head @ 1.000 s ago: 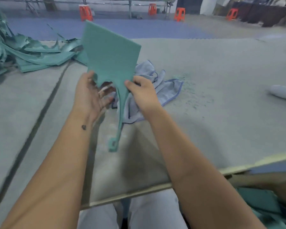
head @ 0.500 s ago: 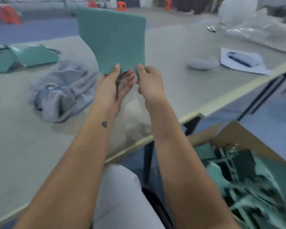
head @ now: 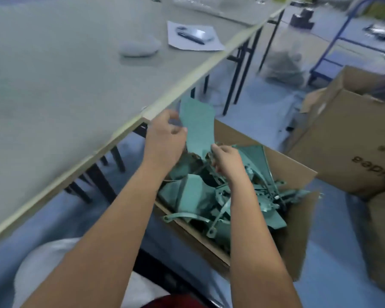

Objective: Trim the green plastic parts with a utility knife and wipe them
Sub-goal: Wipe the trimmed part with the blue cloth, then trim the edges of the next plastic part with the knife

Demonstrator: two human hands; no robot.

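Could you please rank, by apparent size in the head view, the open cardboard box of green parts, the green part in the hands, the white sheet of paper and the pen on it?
1. Cardboard box
2. Green part and sheet of paper: look alike; the paper is farther off, so unranked.
3. Pen

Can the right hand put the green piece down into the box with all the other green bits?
Probably yes. The right hand pinches the green piece at its lower edge, directly above the open cardboard box. The flaps stand open, and only the piled green parts lie below.
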